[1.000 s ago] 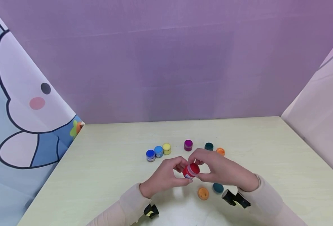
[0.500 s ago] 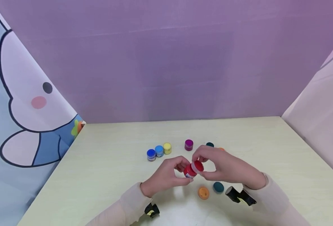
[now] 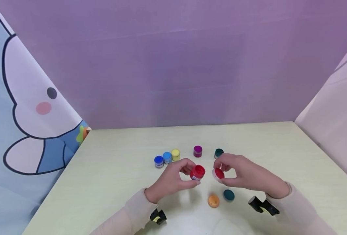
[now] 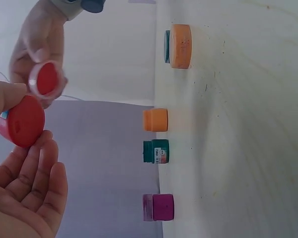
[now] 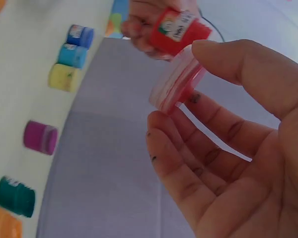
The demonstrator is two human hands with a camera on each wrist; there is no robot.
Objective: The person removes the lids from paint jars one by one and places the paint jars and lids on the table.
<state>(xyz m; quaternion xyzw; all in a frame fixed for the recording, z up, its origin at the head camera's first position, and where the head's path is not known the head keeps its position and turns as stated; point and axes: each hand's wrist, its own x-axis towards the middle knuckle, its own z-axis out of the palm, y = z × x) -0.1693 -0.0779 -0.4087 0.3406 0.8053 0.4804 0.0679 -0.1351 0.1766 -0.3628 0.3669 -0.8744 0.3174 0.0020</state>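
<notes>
My left hand (image 3: 172,179) holds a small red paint jar (image 3: 197,173) between thumb and fingers, its uncovered mouth tilted toward the head camera. To its right, my right hand (image 3: 245,173) pinches the jar's lid (image 3: 218,173), which has red paint on its inner side and a clear rim. A gap separates lid and jar, both held above the table. In the right wrist view the lid (image 5: 176,79) sits between thumb and fingertips, and the red jar (image 5: 179,32) shows a white label. Below the hands, an orange lid (image 3: 213,201) and a teal lid (image 3: 228,195) lie on the table.
Behind the hands stand dark blue (image 3: 159,161), light blue (image 3: 167,157) and yellow (image 3: 175,155) jars in a touching row. Purple (image 3: 198,151) and dark green (image 3: 218,153) jars are farther right. An orange jar (image 4: 155,120), hidden in the head view, shows in the left wrist view.
The red lid has come off the jar and moved right in my right hand. My left hand stays nearly in place, with the jar's mouth now exposed.
</notes>
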